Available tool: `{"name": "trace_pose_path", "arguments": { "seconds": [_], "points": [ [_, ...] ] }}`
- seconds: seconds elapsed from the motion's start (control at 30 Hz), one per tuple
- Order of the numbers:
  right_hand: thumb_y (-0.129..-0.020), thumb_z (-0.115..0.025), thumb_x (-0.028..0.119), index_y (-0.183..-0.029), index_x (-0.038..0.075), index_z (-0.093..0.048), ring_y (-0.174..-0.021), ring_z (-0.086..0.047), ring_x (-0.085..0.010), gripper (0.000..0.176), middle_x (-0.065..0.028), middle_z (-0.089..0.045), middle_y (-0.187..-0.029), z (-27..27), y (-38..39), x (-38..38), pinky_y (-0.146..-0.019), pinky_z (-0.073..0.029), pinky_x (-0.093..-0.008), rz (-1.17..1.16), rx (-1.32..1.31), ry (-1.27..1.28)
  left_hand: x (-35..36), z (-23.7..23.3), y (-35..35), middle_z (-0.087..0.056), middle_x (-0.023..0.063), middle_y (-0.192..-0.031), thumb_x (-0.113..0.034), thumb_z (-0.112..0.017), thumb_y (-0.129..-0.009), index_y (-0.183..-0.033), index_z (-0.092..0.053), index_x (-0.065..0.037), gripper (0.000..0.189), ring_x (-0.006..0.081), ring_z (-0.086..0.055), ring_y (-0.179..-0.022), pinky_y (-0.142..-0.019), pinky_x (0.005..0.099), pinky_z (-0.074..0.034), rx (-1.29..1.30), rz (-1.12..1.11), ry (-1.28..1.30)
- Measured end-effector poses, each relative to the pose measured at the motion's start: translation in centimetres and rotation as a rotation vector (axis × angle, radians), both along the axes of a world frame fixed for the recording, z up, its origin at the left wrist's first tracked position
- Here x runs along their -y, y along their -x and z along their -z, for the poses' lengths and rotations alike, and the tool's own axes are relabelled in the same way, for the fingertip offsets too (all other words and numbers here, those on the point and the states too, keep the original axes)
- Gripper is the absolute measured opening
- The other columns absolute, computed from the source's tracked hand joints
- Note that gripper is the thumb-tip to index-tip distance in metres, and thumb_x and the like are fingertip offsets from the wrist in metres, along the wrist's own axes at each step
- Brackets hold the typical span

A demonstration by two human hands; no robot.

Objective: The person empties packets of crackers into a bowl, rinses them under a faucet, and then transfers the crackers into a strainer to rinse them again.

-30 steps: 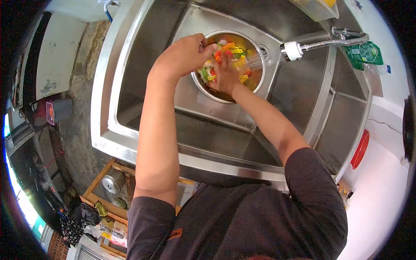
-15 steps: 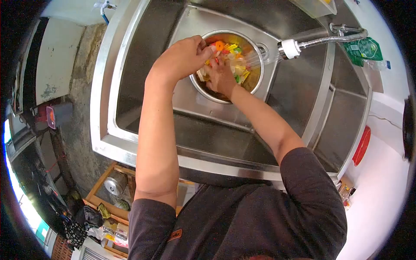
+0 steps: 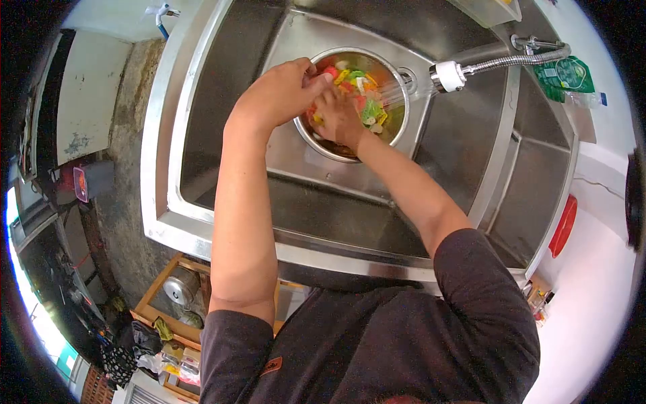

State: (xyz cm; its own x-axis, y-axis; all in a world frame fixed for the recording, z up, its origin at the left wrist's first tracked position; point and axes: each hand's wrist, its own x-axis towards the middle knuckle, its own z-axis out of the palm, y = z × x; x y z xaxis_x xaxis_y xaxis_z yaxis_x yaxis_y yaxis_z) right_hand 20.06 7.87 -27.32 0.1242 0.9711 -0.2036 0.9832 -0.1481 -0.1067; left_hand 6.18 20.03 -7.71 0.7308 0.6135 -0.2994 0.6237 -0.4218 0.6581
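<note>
A round metal bowl [image 3: 402, 121] stands in the steel sink, holding colourful cut pieces [image 3: 371, 108] in red, green, yellow, orange and white. My left hand [image 3: 286, 91] is at the bowl's left rim, its thumb over the inside and its other fingers curled at the rim. Down among the pieces, my right hand [image 3: 338, 121] has its fingers spread, somewhat blurred, close to my left thumb. Water sprays into the bowl from the white and chrome faucet head [image 3: 448, 77] on the right.
The sink's front edge [image 3: 336, 259] runs below my forearms. A flexible faucet hose [image 3: 515, 60] reaches in from the right, near a green packet [image 3: 568, 74] and a clear bottle [image 3: 587, 99]. A translucent container [image 3: 486, 10] is at the top. A red object [image 3: 563, 227] lies far right.
My right hand has shifted slightly left within the bowl. The pieces are rearranged, with more green and red showing on top. My left hand stays at the rim.
</note>
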Motion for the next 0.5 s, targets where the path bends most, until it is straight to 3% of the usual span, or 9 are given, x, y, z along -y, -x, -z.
{"name": "trace_pose_path", "arguments": {
  "seconds": [0.03, 0.07, 0.2, 0.27, 0.3, 0.37, 0.4, 0.47, 0.5],
  "points": [
    [-0.093, -0.051, 0.055, -0.156, 0.018, -0.031, -0.147, -0.023, -0.0434, 0.076, -0.0212, -0.025, -0.161, 0.4, -0.1, 0.6, -0.114, -0.022, -0.064, -0.25, -0.001, 0.103, 0.0, 0.2, 0.1, -0.071, 0.0221, -0.101, -0.05, -0.058, -0.096, -0.113, -0.067, -0.002, 0.051, 0.0346, -0.07, -0.095, -0.085, 0.0424, -0.054, 0.0, 0.003, 0.001],
    [-0.093, -0.051, 0.055, -0.156, 0.018, -0.031, -0.147, -0.023, -0.0434, 0.076, -0.0212, -0.025, -0.161, 0.7, -1.0, 0.9, -0.114, -0.022, -0.064, -0.256, -0.002, 0.111, 0.1, 0.4, 0.2, -0.071, 0.0221, -0.101, -0.05, -0.058, -0.096, -0.113, -0.067, -0.002, 0.051, 0.0346, -0.07, -0.095, -0.085, 0.0424, -0.054, -0.001, -0.002, 0.009],
    [-0.093, -0.049, 0.059, -0.155, 0.018, -0.032, -0.148, -0.016, -0.046, 0.077, -0.0191, -0.017, -0.163, -1.2, -2.0, 1.8, -0.114, -0.015, -0.0683, 0.065, 0.269, 0.212, 0.3, 0.5, 0.2, -0.071, 0.0217, -0.101, -0.05, -0.058, -0.096, -0.114, -0.067, -0.002, 0.051, 0.035, -0.07, -0.094, -0.086, 0.0423, -0.054, 0.017, 0.005, -0.019],
    [-0.094, -0.048, 0.059, -0.156, 0.013, -0.031, -0.148, -0.017, -0.0466, 0.079, -0.0204, -0.02, -0.162, -1.1, -2.4, 3.0, -0.116, -0.016, -0.065, -0.254, 0.109, 0.072, 0.1, 0.2, 0.1, -0.071, 0.0215, -0.101, -0.05, -0.058, -0.096, -0.114, -0.067, -0.002, 0.051, 0.0349, -0.07, -0.094, -0.086, 0.0423, -0.054, -0.004, 0.013, -0.027],
    [-0.094, -0.048, 0.059, -0.156, 0.013, -0.031, -0.148, -0.017, -0.0466, 0.079, -0.0204, -0.02, -0.162, -0.1, -2.6, 3.3, -0.116, -0.016, -0.065, -0.255, 0.107, 0.075, 0.2, 0.3, 0.1, -0.071, 0.0215, -0.101, -0.05, -0.058, -0.096, -0.114, -0.067, -0.002, 0.051, 0.0348, -0.07, -0.094, -0.086, 0.0422, -0.054, -0.003, 0.016, -0.015],
    [-0.093, -0.05, 0.059, -0.155, 0.006, -0.028, -0.146, -0.022, -0.0481, 0.085, -0.0233, -0.026, -0.159, 2.1, -3.4, 3.1, -0.117, -0.019, -0.061, -0.032, 0.198, -0.051, 0.2, 0.5, 0.2, -0.071, 0.0214, -0.101, -0.05, -0.058, -0.096, -0.114, -0.067, -0.002, 0.051, 0.0346, -0.07, -0.094, -0.086, 0.0422, -0.054, 0.003, 0.012, -0.004],
    [-0.093, -0.05, 0.059, -0.155, 0.006, -0.028, -0.146, -0.022, -0.0481, 0.085, -0.0233, -0.026, -0.159, 1.1, -3.1, 2.8, -0.117, -0.019, -0.061, -0.03, 0.201, -0.055, 0.3, 0.5, 0.2, -0.071, 0.0214, -0.101, -0.05, -0.058, -0.096, -0.114, -0.067, -0.002, 0.051, 0.0345, -0.07, -0.095, -0.086, 0.0423, -0.053, 0.012, 0.002, -0.009],
    [-0.091, -0.058, 0.049, -0.152, 0.001, -0.03, -0.139, -0.036, -0.0477, 0.082, -0.0242, -0.034, -0.154, -1.7, -1.7, 2.4, -0.114, -0.03, -0.0579, -0.14, 0.231, 0.189, 0.4, 0.3, 0.1, -0.071, 0.0214, -0.101, -0.05, -0.058, -0.096, -0.115, -0.066, -0.003, 0.051, 0.0343, -0.07, -0.095, -0.087, 0.0424, -0.053, 0.018, 0.0, -0.018],
    [-0.091, -0.058, 0.049, -0.152, 0.001, -0.03, -0.139, -0.036, -0.0477, 0.082, -0.0242, -0.034, -0.154, -0.3, -2.6, 2.2, -0.114, -0.03, -0.0579, -0.138, 0.23, 0.188, 0.4, 0.2, 0.0, -0.071, 0.0215, -0.101, -0.049, -0.058, -0.096, -0.114, -0.067, -0.003, 0.051, 0.0346, -0.07, -0.095, -0.087, 0.0422, -0.053, 0.015, -0.002, 0.008]
  ]
}}
